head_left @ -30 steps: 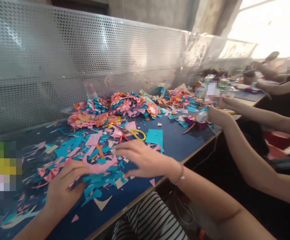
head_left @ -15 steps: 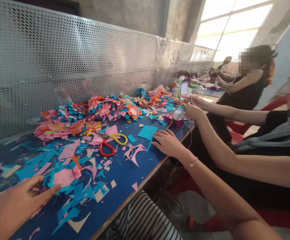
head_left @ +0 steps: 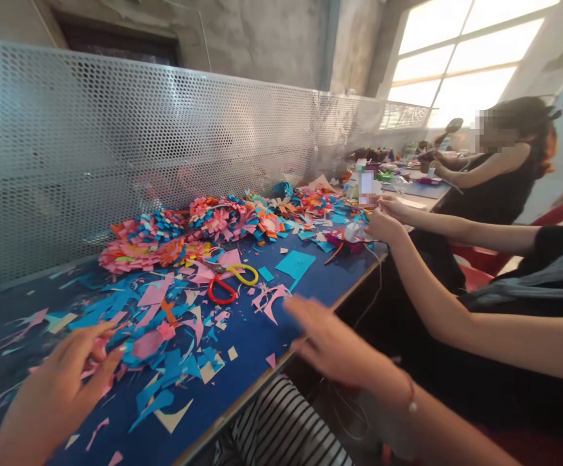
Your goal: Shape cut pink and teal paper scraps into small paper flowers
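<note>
1. I get strong daylight from the blown-out window [head_left: 495, 52] beyond the far end of the surface [head_left: 257, 343].
2. Glare whitens the perforated metal screen [head_left: 165, 142] along the back edge.
3. I see the right hand [head_left: 323, 340] motion-blurred by the shadowed front edge.

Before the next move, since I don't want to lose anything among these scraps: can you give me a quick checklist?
1. Left hand gripping the pink-and-blue piece: cannot tell; the fingers are at its edge.
2. Right hand free: ok; open, blurred, nothing seen in it.
3. Scissors in view: ok; on the table, handles uncovered.
4. Blue sheet uncovered by either hand: ok.
5. Space around the piece free of scraps: not ok; they crowd it.
</note>
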### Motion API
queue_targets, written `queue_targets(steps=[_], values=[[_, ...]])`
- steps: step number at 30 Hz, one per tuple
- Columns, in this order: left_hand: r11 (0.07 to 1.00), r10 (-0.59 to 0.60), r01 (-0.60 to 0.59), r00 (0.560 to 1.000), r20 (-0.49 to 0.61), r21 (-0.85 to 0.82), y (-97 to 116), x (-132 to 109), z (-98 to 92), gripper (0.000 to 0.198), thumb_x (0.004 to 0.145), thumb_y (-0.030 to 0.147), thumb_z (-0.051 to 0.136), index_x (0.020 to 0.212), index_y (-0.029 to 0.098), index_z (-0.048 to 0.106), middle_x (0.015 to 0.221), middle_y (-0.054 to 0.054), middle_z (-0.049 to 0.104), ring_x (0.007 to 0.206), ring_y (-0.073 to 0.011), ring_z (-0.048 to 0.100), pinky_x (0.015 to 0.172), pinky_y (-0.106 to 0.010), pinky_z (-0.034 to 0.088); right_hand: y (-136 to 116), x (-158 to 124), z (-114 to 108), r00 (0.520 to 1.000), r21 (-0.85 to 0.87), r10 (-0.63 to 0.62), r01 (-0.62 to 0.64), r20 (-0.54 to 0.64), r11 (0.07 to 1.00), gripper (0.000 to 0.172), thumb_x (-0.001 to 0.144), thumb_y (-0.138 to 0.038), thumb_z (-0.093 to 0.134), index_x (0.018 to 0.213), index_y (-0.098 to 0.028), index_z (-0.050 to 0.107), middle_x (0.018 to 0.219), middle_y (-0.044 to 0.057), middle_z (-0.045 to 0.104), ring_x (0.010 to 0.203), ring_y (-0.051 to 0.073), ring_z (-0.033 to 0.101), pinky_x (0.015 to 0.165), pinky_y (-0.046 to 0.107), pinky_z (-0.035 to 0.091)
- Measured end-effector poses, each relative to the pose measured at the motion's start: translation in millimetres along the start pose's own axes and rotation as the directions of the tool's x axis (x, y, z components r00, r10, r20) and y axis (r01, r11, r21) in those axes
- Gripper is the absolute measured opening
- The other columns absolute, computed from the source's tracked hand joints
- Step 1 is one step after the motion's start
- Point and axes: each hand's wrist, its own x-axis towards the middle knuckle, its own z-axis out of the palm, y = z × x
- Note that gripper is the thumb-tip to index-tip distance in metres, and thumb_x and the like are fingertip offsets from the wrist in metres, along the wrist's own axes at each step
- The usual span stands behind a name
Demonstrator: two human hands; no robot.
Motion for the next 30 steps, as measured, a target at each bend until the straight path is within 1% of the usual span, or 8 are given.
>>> queue_targets(steps=[2,4,6,9,12,22,26,30], values=[[0.971,0.238,-0.237,0.970,0.039,-0.034,12.8,-4.0,4.6,0.019,0.083,0.033,0.050,0.101,0.028,0.056,0.089,0.003,0.067,0.074,-0.0168,0.065,0.067,-0.025,0.050,-27.7,-7.4,13.5,0.980,0.038,-0.163,0.160,0.116,0.986,0.063,0.081,-0.044,0.054,0.139,-0.025,0.034,0.145,0.010,0.034,0.134,0.027,0.030,0.107,0.052,0.028],[0.871,0.488,-0.485,0.872,0.027,-0.080,22.2,-7.5,11.1,0.019,0.084,0.024,0.049,0.099,0.031,0.058,0.089,0.006,0.069,0.077,-0.0159,0.066,0.071,-0.024,0.049,-41.0,-12.3,29.9,0.988,0.014,-0.119,0.118,0.100,0.993,0.064,0.080,-0.041,0.056,0.138,-0.028,0.034,0.146,0.009,0.032,0.135,0.028,0.027,0.108,0.054,0.024],[0.823,0.555,-0.551,0.832,-0.010,-0.140,28.3,-9.3,15.5,0.021,0.083,0.020,0.049,0.097,0.031,0.060,0.087,0.006,0.070,0.077,-0.0155,0.066,0.072,-0.023,0.050,-42.6,-15.0,45.5,0.996,0.005,-0.075,0.074,0.038,0.997,0.061,0.080,-0.037,0.056,0.138,-0.029,0.035,0.144,0.008,0.035,0.134,0.027,0.028,0.108,0.053,0.022],[0.904,0.348,-0.338,0.937,-0.006,-0.262,35.3,-8.2,12.7,0.003,0.079,0.024,0.058,0.079,0.027,0.058,0.082,0.005,0.068,0.070,-0.0151,0.065,0.062,-0.021,0.051,-38.0,-17.0,61.9,0.996,0.020,-0.040,0.041,-0.077,0.999,0.058,0.079,-0.033,0.056,0.135,-0.028,0.040,0.140,0.008,0.041,0.131,0.026,0.033,0.108,0.050,0.022],[0.914,0.168,-0.160,0.986,-0.012,-0.373,43.2,-4.8,2.9,0.019,0.078,0.025,0.059,0.063,0.023,0.048,0.074,0.004,0.063,0.066,-0.0137,0.062,0.056,-0.019,0.049,-36.0,-18.8,68.4,0.990,0.042,-0.019,0.026,-0.140,0.999,0.057,0.077,-0.034,0.056,0.132,-0.028,0.043,0.137,0.007,0.045,0.128,0.026,0.037,0.108,0.049,0.021],[0.839,0.109,-0.029,0.987,0.116,-0.543,51.6,-7.6,5.1,0.018,0.080,0.027,0.059,0.064,0.022,0.051,0.071,0.003,0.061,0.063,-0.0134,0.059,0.055,-0.018,0.048,-54.4,-3.7,38.2,0.992,0.233,0.031,-0.002,-0.121,0.972,0.042,0.076,-0.046,0.058,0.111,-0.023,0.057,0.116,0.008,0.057,0.107,0.024,0.049,0.096,0.044,0.028],[0.826,0.075,0.040,0.981,0.181,-0.563,50.0,-10.3,7.8,0.019,0.080,0.031,0.060,0.064,0.022,0.054,0.074,0.002,0.064,0.067,-0.0145,0.060,0.059,-0.019,0.048,-75.7,30.9,17.2,0.988,0.279,-0.143,0.151,-0.050,0.948,0.030,0.082,-0.043,0.055,0.101,-0.020,0.060,0.096,0.005,0.061,0.091,0.017,0.053,0.091,0.037,0.030],[0.789,-0.074,0.244,0.948,0.308,-0.563,50.0,-10.1,7.5,0.025,0.075,0.039,0.060,0.060,0.021,0.056,0.075,-0.002,0.063,0.067,-0.0166,0.059,0.059,-0.022,0.047,-97.6,87.9,10.5,0.941,0.271,-0.338,0.331,-0.023,0.904,0.018,0.085,-0.033,0.052,0.090,-0.019,0.061,0.090,0.004,0.062,0.087,0.014,0.054,0.087,0.033,0.032]])
